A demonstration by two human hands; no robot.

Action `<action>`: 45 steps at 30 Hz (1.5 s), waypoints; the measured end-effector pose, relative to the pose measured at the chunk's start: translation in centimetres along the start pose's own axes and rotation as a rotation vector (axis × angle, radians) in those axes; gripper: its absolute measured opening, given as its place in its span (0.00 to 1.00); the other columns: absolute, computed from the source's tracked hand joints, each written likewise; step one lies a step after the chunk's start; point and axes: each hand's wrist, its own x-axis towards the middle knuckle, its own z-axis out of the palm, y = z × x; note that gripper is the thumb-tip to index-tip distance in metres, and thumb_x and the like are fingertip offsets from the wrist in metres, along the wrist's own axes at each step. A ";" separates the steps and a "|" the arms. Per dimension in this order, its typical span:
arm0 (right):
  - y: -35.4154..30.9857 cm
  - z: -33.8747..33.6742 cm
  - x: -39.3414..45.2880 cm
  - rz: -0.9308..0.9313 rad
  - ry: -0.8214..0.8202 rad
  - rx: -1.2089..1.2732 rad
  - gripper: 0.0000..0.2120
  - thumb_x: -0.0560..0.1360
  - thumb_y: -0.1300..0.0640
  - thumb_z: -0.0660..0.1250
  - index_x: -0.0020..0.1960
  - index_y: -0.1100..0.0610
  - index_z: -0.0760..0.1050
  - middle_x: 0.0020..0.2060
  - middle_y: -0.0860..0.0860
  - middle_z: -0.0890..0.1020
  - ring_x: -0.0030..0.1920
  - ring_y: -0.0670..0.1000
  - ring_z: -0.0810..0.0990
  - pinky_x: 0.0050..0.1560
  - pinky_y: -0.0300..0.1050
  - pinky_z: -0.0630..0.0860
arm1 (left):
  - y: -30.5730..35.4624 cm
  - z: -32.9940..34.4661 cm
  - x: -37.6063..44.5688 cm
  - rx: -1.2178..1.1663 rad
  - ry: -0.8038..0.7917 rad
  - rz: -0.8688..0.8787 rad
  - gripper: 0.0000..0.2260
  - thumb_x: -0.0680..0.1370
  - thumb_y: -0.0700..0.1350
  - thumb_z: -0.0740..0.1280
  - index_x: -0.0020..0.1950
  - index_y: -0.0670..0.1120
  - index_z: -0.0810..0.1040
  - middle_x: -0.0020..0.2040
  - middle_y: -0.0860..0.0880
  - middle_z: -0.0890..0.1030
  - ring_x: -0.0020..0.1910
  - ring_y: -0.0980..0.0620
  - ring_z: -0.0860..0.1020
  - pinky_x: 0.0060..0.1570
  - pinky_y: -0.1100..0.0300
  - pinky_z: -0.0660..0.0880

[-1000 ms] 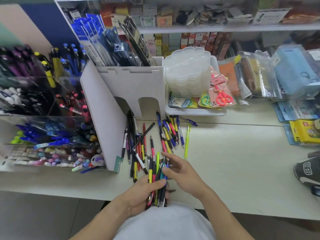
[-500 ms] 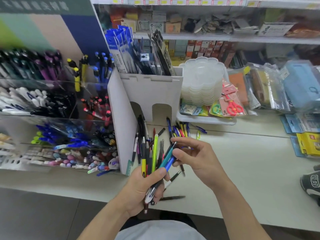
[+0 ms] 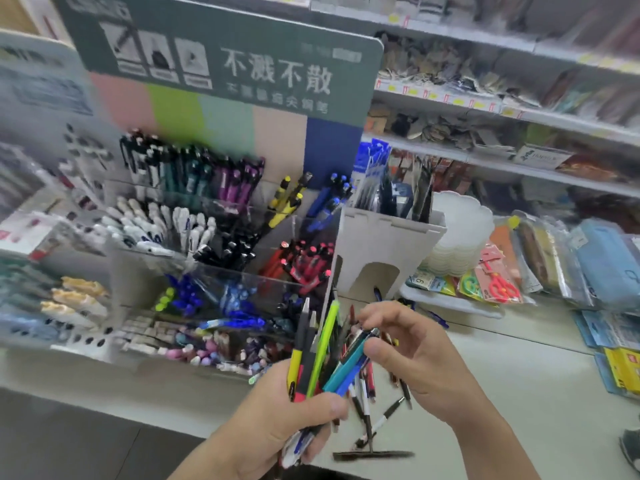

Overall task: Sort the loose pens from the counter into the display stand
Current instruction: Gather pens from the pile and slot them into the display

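Observation:
My left hand [image 3: 277, 414] grips a bundle of pens [image 3: 313, 355] of mixed colours, fanned upward in front of me. A teal-and-blue pen [image 3: 349, 363] sticks out of the bundle, and my right hand [image 3: 412, 355] pinches its upper end. More loose pens [image 3: 374, 417] lie on the white counter [image 3: 519, 393] below my hands. The tiered clear display stand [image 3: 194, 258] rises at the left, its compartments filled with pens grouped by colour. The picture is blurred by motion.
A white cardboard holder [image 3: 391, 244] with packaged refills stands right of the display stand. Behind it are stacked white trays [image 3: 460, 237], packaged scissors [image 3: 498, 278] and bagged goods. Shelves of stock line the back wall. Yellow packets [image 3: 623, 368] lie at the right edge.
The view has swung up and left, bringing the display stand and its sign into full view. Both hands stay on the pen bundle, which my left hand has lifted off the counter.

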 end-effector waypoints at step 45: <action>-9.3 19.9 21.5 -0.546 0.204 -1.193 0.13 0.76 0.51 0.75 0.57 0.56 0.85 0.53 0.52 0.80 0.50 0.52 0.80 0.56 0.51 0.78 | 9.1 -17.3 -6.9 -0.327 0.137 0.139 0.18 0.65 0.52 0.77 0.41 0.38 0.80 0.27 0.40 0.71 0.22 0.48 0.66 0.21 0.60 0.68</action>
